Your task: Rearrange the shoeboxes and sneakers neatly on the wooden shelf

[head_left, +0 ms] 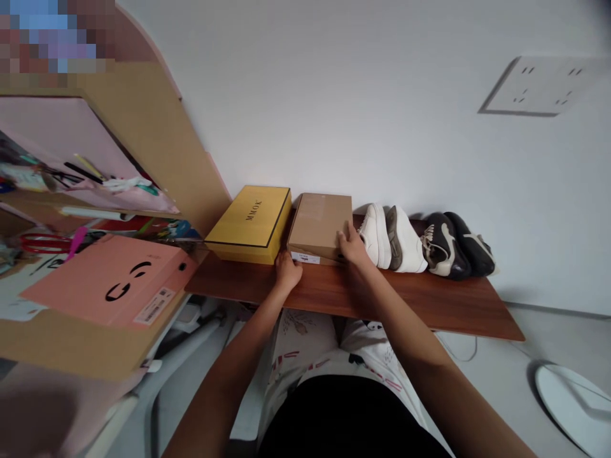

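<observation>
A brown cardboard shoebox with a white label on its front stands on a reddish-brown wooden board against the wall. My left hand is closed at its front left corner, the fingertips partly hidden in the gap beside a yellow shoebox marked MMOK. My right hand grips the front right side, its thumb along the edge. Just right of that hand is a pair of white sneakers, and beyond them a pair of black sneakers with cream trim.
On the desk at left lies a pink shoebox with a barcode label, near red-handled scissors. A shelf unit rises behind it. At lower right a round white object stands on the floor. A socket panel is on the wall.
</observation>
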Demonstrator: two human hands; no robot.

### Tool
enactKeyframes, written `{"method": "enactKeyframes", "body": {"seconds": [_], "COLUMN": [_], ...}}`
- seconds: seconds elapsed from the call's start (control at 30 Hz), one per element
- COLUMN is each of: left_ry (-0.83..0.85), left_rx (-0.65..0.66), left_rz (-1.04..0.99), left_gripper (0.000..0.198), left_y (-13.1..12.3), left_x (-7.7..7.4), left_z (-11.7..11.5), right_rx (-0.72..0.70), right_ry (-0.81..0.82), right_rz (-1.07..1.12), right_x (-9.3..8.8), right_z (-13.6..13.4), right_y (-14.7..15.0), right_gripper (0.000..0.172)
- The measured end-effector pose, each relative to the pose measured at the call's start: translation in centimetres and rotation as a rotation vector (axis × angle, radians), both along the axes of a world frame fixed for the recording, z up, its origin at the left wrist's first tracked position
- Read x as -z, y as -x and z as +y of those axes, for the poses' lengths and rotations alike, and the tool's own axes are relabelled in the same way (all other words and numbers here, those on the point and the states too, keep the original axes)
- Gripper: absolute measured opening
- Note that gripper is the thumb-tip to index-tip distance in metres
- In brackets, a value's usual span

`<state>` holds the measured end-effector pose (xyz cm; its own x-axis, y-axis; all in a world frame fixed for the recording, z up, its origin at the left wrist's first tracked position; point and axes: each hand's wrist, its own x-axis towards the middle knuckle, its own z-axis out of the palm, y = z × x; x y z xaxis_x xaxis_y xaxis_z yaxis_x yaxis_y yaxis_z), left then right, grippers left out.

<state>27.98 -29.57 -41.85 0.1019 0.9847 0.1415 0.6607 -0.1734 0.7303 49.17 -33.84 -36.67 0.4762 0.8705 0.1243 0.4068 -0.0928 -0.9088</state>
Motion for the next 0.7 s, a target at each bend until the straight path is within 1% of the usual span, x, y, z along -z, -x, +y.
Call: {"method": "enactKeyframes", "body": {"seconds": [0.07, 0.13, 0.2, 0.27, 0.37, 0.43, 0.5, 0.53, 0.6, 0.7], "left_ry": [0.055, 0.093, 0.054, -0.048, -0.205, -0.262, -0.290, -0.302, -0.330, -0.368], "left_rx": [0.002, 0.015, 0.013, -0.015, -0.038, 0.003, 0.061, 0.083, 0.105, 0.122], "left_rz": [-0.048, -0.137, -0.250, -0.362, -0.526, -0.617, -0.672, -0.681, -0.671, -0.625], "left_gripper": [0.025, 0.029, 0.038, 0.045, 0.049, 0.049, 0.049, 0.049, 0.049, 0.050], "left_y": [0.1, 0.2, 0.5, 0.7, 0.8, 0.7, 0.6, 0.6, 0.5, 0.5], "left_x": [-0.3, -0.9, -1.8, -3.3, -5.9, -7.5, -8.7, -9.1, -9.3, -8.7], "left_z": [-0.5, -1.0, -1.2, -1.1, -0.5, 0.1, 0.8, 1.2, 1.7, 2.0], "right_rx": [-0.002, -0.005, -0.011, -0.019, -0.022, -0.036, -0.050, -0.054, -0.051, -0.041], "right_ry": [-0.029, -0.059, -0.093, -0.130, -0.180, -0.206, -0.212, -0.207, -0.188, -0.151], "right_rz": [0.007, 0.033, 0.084, 0.153, 0.286, 0.374, 0.444, 0.473, 0.520, 0.541], "right_x": [0.3, 0.6, 0.8, 0.9, 1.1, 1.4, 1.8, 2.0, 2.5, 3.1], "right_z": [-0.8, -1.6, -2.2, -2.3, -1.7, -1.0, -0.3, 0.0, 0.5, 0.8], "right_y": [-0.2, -0.5, -0.5, 0.0, 1.4, 2.6, 3.6, 4.1, 4.7, 5.1], "right_gripper": [0.077, 0.078, 0.079, 0.079, 0.079, 0.078, 0.076, 0.074, 0.071, 0.066]}}
